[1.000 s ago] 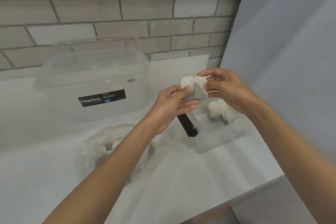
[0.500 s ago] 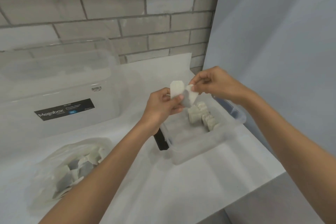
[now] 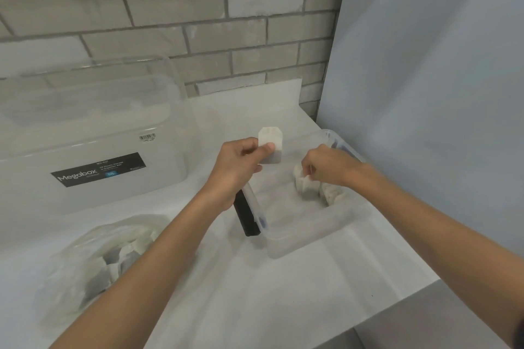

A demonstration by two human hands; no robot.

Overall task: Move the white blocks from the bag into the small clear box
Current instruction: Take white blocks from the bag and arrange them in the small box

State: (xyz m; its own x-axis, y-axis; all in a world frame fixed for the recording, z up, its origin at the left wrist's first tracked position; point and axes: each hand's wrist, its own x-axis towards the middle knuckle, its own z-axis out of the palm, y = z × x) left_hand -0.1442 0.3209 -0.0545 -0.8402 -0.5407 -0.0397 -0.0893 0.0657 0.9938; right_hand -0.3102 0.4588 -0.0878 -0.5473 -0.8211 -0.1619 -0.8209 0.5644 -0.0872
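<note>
My left hand (image 3: 236, 161) pinches one flat white block (image 3: 270, 147) upright above the left end of the small clear box (image 3: 295, 241). Inside the box, my right hand (image 3: 329, 164) pinches the top of another white block (image 3: 307, 185), which stands against a row of white blocks (image 3: 330, 193) at the box's right end. The clear plastic bag (image 3: 93, 261) lies at the lower left of the table with several white blocks in it.
A large clear Megabox container (image 3: 93, 133) stands at the back left against the brick wall. A black strip (image 3: 245, 215) lies by the small box's left side. A blue-grey panel (image 3: 425, 93) rises on the right. The table edge (image 3: 397, 306) runs diagonally at the lower right.
The two blocks held together in both hands have been parted. My right hand has gone down into the small box with one; my left hand keeps the other raised.
</note>
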